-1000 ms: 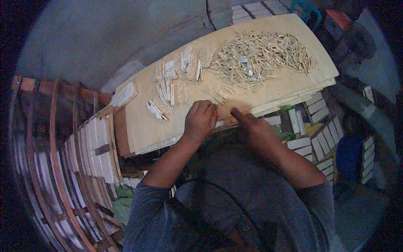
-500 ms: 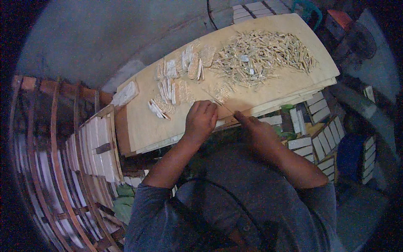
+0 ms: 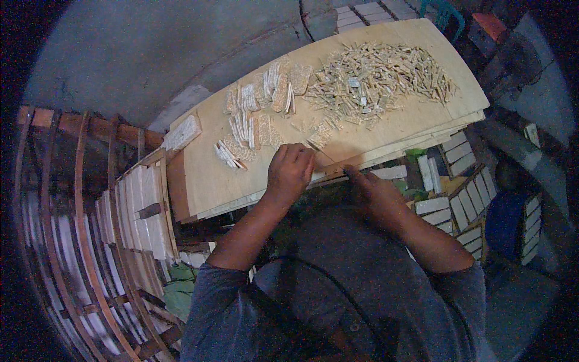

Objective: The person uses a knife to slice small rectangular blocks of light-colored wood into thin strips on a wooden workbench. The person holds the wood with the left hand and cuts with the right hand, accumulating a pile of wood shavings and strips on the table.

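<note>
At the near edge of a pale wooden board (image 3: 374,148), my right hand (image 3: 377,196) is closed on the handle of a thin knife (image 3: 329,158), its blade slanting up and left. My left hand (image 3: 291,170) rests on the board just left of the blade, fingers curled down; what lies under them is hidden. Cut pieces of tempeh (image 3: 321,134), pale and bean-textured, lie just beyond the blade. Several tempeh slices (image 3: 244,130) lie in overlapping rows to the left. A wide heap of cut tempeh strips (image 3: 386,78) covers the right part of the board.
A whole pale block (image 3: 183,134) sits at the board's left end. Wooden slatted racks (image 3: 78,199) stand at left. Several white wrapped blocks (image 3: 473,193) with green leaves (image 3: 416,154) lie below right. A grey wall (image 3: 181,54) rises behind, and a fan (image 3: 515,60) stands far right.
My right hand has drawn slightly back and to the right with the knife. A small cluster of tempeh pieces now shows more clearly beside the blade. My left hand has barely moved.
</note>
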`<state>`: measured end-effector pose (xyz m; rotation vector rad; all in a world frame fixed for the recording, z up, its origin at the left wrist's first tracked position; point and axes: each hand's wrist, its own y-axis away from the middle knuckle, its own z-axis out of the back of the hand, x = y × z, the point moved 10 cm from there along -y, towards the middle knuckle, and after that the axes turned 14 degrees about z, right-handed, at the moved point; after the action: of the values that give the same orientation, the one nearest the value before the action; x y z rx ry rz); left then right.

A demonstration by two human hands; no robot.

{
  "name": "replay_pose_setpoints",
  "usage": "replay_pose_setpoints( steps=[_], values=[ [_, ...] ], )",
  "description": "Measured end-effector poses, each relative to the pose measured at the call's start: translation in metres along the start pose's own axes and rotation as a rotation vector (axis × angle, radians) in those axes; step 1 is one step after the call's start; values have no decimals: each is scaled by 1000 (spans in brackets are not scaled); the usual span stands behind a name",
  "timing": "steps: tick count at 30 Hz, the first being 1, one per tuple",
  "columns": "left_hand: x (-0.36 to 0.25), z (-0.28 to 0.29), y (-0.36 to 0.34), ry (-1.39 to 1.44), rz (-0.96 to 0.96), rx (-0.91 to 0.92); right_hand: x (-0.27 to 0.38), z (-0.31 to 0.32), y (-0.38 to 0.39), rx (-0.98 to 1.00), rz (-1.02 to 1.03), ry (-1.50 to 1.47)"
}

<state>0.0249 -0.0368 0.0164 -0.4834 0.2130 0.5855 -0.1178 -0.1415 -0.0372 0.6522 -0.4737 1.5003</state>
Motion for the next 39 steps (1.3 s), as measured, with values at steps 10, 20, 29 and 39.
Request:
replay_pose_setpoints(
  steps=[10,20,29,39],
  values=[
    [1,0,0,11,-24,1,14,0,-39,-175,170,-14],
    [10,8,4,56,33,-53,-14,-4,1,58,-68,75],
    [88,-61,36,1178,1211,277,1,7,7,-114,92,77],
    [97,-88,40,1478,1230,338,-10,14,-32,-302,96,22]
  ],
)
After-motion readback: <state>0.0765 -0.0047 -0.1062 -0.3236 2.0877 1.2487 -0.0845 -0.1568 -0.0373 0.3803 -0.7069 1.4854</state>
